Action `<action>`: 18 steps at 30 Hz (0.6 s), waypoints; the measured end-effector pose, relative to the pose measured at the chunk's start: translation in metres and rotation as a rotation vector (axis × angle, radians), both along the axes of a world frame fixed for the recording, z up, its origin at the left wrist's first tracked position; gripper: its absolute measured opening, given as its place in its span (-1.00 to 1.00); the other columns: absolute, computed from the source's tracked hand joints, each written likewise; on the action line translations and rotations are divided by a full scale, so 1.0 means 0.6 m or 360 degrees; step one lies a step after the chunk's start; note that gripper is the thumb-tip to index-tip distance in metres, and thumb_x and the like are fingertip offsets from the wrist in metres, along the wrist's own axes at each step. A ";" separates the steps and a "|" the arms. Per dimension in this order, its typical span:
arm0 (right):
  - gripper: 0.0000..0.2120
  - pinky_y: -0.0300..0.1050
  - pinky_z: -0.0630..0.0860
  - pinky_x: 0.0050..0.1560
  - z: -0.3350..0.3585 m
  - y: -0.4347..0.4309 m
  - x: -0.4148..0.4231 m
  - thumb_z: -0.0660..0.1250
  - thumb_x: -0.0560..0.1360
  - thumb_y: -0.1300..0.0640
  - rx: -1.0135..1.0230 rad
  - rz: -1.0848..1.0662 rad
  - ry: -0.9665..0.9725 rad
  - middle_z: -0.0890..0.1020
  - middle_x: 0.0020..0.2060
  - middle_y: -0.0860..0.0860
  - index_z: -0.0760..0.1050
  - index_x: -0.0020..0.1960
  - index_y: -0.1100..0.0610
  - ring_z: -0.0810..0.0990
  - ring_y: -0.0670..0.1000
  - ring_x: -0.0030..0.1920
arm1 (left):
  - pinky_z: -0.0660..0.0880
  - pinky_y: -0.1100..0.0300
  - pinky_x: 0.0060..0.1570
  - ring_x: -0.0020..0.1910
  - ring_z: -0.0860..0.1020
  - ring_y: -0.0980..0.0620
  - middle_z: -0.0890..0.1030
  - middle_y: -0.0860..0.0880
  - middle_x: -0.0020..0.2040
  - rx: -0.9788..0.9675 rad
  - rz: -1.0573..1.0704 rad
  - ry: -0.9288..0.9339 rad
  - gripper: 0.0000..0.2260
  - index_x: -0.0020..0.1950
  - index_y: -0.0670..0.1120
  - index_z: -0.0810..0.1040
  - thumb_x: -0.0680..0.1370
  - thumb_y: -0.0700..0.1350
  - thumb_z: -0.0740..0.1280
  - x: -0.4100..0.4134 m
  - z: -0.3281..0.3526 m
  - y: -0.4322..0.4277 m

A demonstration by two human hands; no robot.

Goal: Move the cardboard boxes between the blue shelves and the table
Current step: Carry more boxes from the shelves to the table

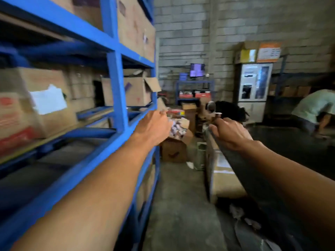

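Head view, motion-blurred. Saw left hand (154,126) stretched forward beside the front upright of the blue shelves (116,91), knuckles to camera, fingers curled out of sight; could not tell whether it held anything. Found right hand (231,135) at the near corner of the table (293,153), fingers curled over its dark edge, thumb against it, gripping that edge. Logged cardboard on the shelves: labelled box (45,105) with a white sheet on its face, middle level at left; open-flapped box (135,91) on the same level further back; top boxes (134,28) on the level above. Noted taped box (223,180) low against the table's side, under the right forearm. Marked floor box (174,149), open and full of paper-like clutter, past the shelf end, between the two hands in frame. Spotted another person (313,109) bent over at far right and a monitor (197,70) at the back.
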State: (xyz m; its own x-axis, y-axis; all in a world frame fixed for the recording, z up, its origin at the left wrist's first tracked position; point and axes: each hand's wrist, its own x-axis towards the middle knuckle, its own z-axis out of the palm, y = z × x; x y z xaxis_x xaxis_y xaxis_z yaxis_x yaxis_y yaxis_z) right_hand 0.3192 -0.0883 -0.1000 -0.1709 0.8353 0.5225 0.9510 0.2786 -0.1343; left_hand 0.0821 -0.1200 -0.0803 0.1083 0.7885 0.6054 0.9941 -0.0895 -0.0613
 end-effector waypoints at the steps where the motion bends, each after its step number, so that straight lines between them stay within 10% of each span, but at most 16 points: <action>1: -0.61 0.05 0.43 -0.04 0.003 -0.001 -0.038 0.06 0.62 -0.11 0.0007 0.0078 -0.0002 0.55 0.12 0.27 0.47 0.16 0.17 0.54 0.30 0.11 | 0.44 -0.03 0.10 0.18 0.49 -0.21 0.51 -0.20 0.19 0.0021 0.0091 0.0001 -0.62 0.26 -0.20 0.45 0.63 0.06 0.16 -0.036 0.003 -0.022; 18: -0.58 0.10 0.43 0.09 0.058 -0.089 -0.649 0.11 0.63 -0.09 0.0058 0.1095 0.0046 0.51 0.21 0.25 0.42 0.30 0.19 0.48 0.32 0.20 | 0.47 0.01 0.06 0.11 0.52 -0.15 0.52 -0.17 0.13 0.0074 0.1196 -0.0005 -0.70 0.20 -0.19 0.46 0.58 -0.03 0.21 -0.530 0.050 -0.300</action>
State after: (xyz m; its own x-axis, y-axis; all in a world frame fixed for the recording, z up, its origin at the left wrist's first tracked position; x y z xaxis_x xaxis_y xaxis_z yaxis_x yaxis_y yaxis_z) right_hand -0.0702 -0.1420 -0.0650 -0.6415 0.5238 0.5605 0.5523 0.8224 -0.1365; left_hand -0.2361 -0.2999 -0.0502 -0.4507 0.6232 0.6391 0.7867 0.6156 -0.0455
